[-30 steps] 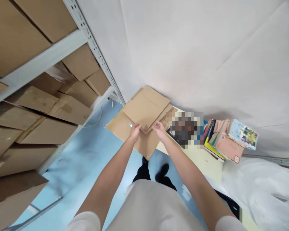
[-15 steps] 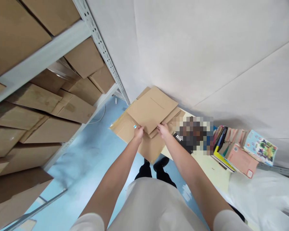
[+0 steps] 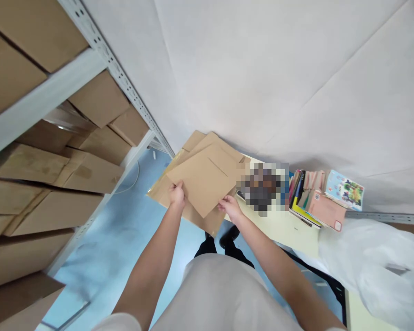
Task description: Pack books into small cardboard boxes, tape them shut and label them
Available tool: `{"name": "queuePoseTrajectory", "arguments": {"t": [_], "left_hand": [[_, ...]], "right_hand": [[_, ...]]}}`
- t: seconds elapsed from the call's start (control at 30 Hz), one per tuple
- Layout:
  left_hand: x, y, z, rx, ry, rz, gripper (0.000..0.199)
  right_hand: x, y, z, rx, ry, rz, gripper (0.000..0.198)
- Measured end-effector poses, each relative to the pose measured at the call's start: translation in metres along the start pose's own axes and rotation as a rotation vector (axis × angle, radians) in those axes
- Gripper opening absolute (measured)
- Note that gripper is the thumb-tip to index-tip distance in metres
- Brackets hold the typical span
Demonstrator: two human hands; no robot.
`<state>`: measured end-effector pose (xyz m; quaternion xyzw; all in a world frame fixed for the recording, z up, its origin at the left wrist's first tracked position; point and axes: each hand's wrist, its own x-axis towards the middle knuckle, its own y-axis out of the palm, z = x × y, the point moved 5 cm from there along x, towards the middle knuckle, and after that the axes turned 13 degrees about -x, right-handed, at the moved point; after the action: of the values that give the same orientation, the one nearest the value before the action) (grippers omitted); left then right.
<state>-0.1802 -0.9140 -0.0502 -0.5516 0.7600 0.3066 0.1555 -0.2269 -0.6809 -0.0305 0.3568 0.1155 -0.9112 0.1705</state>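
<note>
A flat brown cardboard sheet (image 3: 205,177) with a dark slit line is held by its near edges, tilted over a pile of other cardboard sheets (image 3: 196,140). My left hand (image 3: 177,194) is closed on its left edge, thumb on top. My right hand (image 3: 230,207) pinches the edge near its right side. Beneath lies a larger cardboard piece (image 3: 212,226) with shiny tape along its left border. It rests at the end of a pale yellow tabletop (image 3: 272,225).
Right of the cardboard, a blurred-out item (image 3: 262,186) lies on the table beside a row of books (image 3: 327,207). A white plastic bag (image 3: 369,257) bulges at the right. Shelves with cardboard boxes (image 3: 79,211) stand at the left, and a pale wall (image 3: 262,78) rises behind.
The cardboard sheet has been drawn toward me and left, off the sheets below it. Both hands have moved with it and are farther apart. The view has shifted slightly right.
</note>
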Motion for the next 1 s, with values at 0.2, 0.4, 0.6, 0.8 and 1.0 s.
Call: {"name": "queuePoseTrajectory", "arguments": {"t": [0.2,0.4,0.6,0.8,1.0], "left_hand": [[-0.03,0.017,-0.012,0.085,0.041,0.21,0.018],[-0.067,0.04,-0.021,0.223,-0.047,0.513,0.031],[-0.153,0.065,0.018,0.451,-0.227,0.869,0.038],[-0.285,0.087,0.1,0.6,-0.329,1.159,0.036],[-0.41,0.096,0.19,0.695,-0.325,1.411,0.035]], "right_hand": [[-0.04,-0.094,0.0,-0.541,-0.311,-0.324,0.022],[-0.096,-0.193,0.004,-0.55,-0.487,-0.62,0.042],[-0.165,-0.273,-0.034,-0.369,-0.485,-0.748,0.075],[-0.27,-0.365,-0.113,-0.096,-0.504,-0.799,0.054],[-0.374,-0.436,-0.207,0.013,-0.364,-0.923,0.035]]}}
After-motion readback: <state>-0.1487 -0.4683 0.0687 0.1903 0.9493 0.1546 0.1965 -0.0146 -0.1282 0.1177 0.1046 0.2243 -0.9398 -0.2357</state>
